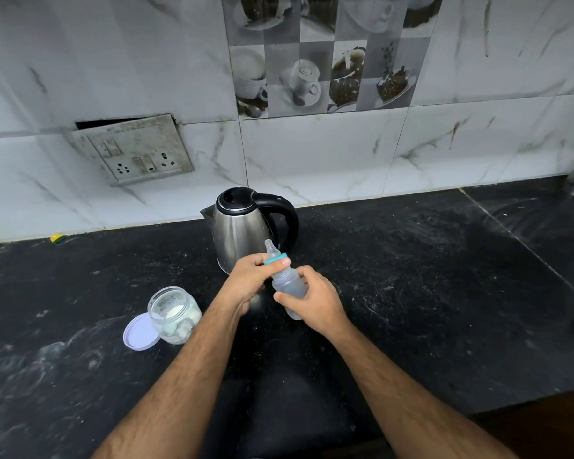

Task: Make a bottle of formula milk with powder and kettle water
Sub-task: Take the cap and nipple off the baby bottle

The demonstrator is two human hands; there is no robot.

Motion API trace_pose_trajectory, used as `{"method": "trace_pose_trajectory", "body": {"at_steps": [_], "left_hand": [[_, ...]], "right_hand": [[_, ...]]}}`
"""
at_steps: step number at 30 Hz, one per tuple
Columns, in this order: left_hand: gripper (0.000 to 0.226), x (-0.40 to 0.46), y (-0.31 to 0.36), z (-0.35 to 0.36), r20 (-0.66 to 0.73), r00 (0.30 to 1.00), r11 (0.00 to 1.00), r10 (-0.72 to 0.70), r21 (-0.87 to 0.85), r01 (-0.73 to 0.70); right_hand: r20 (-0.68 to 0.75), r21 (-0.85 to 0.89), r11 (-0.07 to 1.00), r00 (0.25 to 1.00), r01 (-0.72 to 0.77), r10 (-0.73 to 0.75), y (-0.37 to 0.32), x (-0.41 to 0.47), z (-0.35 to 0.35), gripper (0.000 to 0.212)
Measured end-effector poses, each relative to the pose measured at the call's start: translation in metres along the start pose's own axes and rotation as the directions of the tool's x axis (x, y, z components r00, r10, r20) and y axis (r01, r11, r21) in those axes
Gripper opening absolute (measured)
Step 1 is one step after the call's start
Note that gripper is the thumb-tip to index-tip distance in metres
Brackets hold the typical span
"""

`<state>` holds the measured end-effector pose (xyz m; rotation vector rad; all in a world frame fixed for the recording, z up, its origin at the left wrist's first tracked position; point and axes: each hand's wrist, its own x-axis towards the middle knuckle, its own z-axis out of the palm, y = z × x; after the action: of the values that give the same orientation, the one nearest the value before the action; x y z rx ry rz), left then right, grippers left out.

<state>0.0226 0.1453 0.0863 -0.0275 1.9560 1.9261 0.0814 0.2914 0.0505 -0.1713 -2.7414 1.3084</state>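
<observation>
Bottle tilting above desk, before kettle | your right hand gripping its body, left hand pinching teal collar | likely twisting collar; next needing firm counter-grip.

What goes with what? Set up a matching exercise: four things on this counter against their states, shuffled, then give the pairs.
Things:
1. stainless steel kettle with black handle
2. clear baby bottle with teal collar
3. clear glass powder jar
4. round lilac lid

States:
A. lying flat beside the jar
B. held in both hands
C. open, white powder inside
D. standing behind the hands, lid shut

Pairs: 1-D, 2-B, 3-C, 4-A
</observation>
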Motion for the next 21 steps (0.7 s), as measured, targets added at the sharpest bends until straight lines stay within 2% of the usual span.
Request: {"method": "trace_pose_trajectory", "body": {"at_steps": [3,9,12,15,17,21], "left_hand": [[0.021,0.006,-0.005,-0.008,-0.053,0.998,1.000,-0.025,0.010,0.026],[0.023,0.012,-0.021,-0.018,-0.141,0.990,1.000,-0.014,0.001,0.015],[0.031,0.016,-0.041,-0.018,-0.147,0.988,0.989,0.053,0.147,-0.031],[0.037,0.021,-0.062,-0.014,-0.175,0.983,0.953,0.062,0.303,-0.006],[0.040,0.024,-0.075,-0.012,-0.229,0.969,0.903,0.098,0.430,0.011],[0.048,0.032,-0.098,-0.014,-0.291,0.946,0.838,0.142,0.544,0.042]], "right_hand": [[-0.044,-0.069,0.997,0.999,-0.017,0.014,0.009,0.001,0.001,0.053],[-0.076,0.005,0.995,0.992,-0.099,0.099,0.022,0.002,-0.005,0.043],[-0.085,0.099,0.984,0.984,-0.145,0.154,0.027,0.003,-0.009,0.042],[-0.063,0.172,0.969,0.980,-0.177,0.190,0.034,0.002,-0.011,0.045],[-0.051,0.193,0.964,0.979,-0.182,0.196,0.039,0.001,-0.011,0.045],[-0.034,0.174,0.970,0.983,-0.170,0.178,0.042,-0.001,-0.013,0.043]]}}
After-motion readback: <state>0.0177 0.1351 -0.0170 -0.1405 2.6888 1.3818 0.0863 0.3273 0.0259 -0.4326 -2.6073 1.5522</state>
